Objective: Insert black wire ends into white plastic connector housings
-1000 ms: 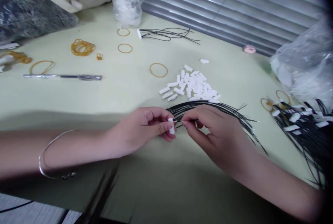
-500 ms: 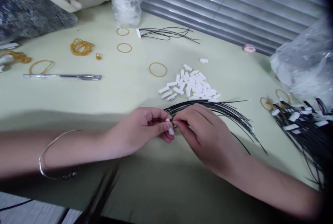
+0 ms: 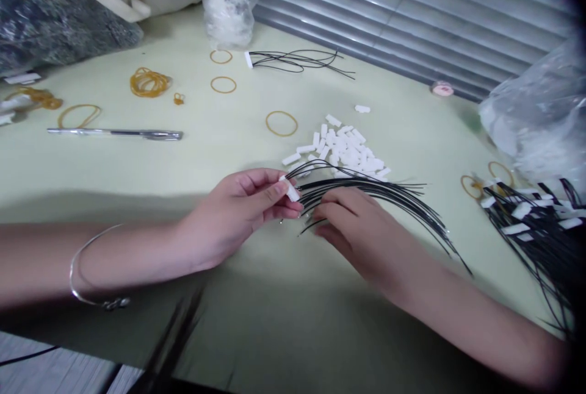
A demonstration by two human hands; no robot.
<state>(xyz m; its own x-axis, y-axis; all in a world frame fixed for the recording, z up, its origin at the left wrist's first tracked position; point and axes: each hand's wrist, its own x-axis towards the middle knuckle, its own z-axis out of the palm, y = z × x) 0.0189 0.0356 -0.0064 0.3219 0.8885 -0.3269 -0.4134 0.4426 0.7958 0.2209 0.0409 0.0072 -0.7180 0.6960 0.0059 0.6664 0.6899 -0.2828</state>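
Observation:
Between thumb and fingers, my left hand [image 3: 247, 208] pinches a white connector [image 3: 290, 189] with several thin black wires running from it to the right. My right hand [image 3: 354, 223] is at the near ends of a bundle of black wires [image 3: 389, 189] on the table, its fingers curled together around the tips; exactly what they grip is too small to make out. A pile of white connectors [image 3: 345, 150] lies just behind the bundle.
A finished-looking connector with wires [image 3: 249, 60] lies at the back. Rubber bands [image 3: 149, 83] and a pen [image 3: 119, 133] are on the left. Wired connectors [image 3: 531, 223] are heaped at the right, below a plastic bag [image 3: 535, 113]. A wrapped cup [image 3: 226, 3] stands at the back.
My left hand has moved slightly left and up with the connector, whose wires now show. My right hand has come away from the connector to the ends of the loose wires.

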